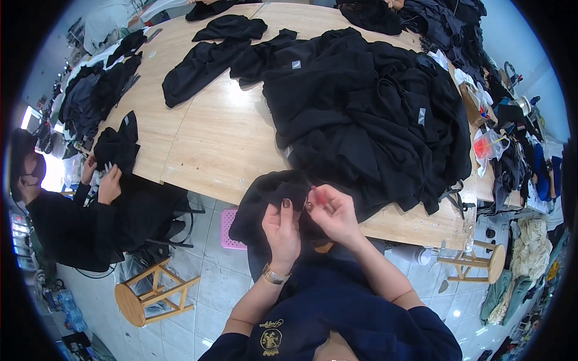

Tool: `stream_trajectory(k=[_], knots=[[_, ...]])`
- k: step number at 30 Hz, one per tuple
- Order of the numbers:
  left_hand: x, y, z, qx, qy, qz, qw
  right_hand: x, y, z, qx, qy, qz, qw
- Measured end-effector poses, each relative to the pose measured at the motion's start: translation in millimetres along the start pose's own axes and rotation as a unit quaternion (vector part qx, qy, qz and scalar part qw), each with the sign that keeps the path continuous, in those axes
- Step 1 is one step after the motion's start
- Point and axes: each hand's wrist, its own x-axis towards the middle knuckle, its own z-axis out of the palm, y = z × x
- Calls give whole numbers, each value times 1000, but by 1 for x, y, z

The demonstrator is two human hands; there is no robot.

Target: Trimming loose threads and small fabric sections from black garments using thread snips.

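- "Seen from above, placed how?"
- "Up from the lower edge and inward, along a bare left forearm [256, 304] slanting rightward and a bare right forearm [383, 274] slanting leftward."
- "And with the left hand [282, 236]?"
- "Closed in a pinch, with an upright, dark-nailed left thumb [288, 212] facing the camera and curled fingers [271, 224] partly hidden beside it."
- "Likewise with the right hand [335, 216]?"
- "Also in a pinch, a little higher, with a right thumb [312, 209] pointing left, dark-nailed too, and bent fingers above it, slightly blurred."
- "Touching at the tips?"
- "Near, but apart at the thumbs; farther apart at the wrists [359, 240]."
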Motion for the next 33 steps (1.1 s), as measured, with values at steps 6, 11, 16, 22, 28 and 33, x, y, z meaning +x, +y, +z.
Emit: stream_trajectory(k=[6, 11, 16, 22, 28, 33], knots=[[7, 14, 3, -69, 18, -66, 995, 0, 0, -17, -37, 30, -12, 999], [7, 16, -2, -79, 15, -81, 993, -1, 2, -22, -382, 41, -163, 909], [6, 18, 1, -100, 15, -94, 990, -1, 6, -23, -440, 42, -213, 871], [4, 13, -2, -61, -2, -77, 995, 2, 2, -21, -468, 31, -233, 852], [4, 11, -3, -44, -9, -60, 997, 3, 2, -21, -471, 29, -236, 850], [5, 14, -1, -63, 10, -68, 996, 1, 1, -23, -464, 31, -238, 853]])
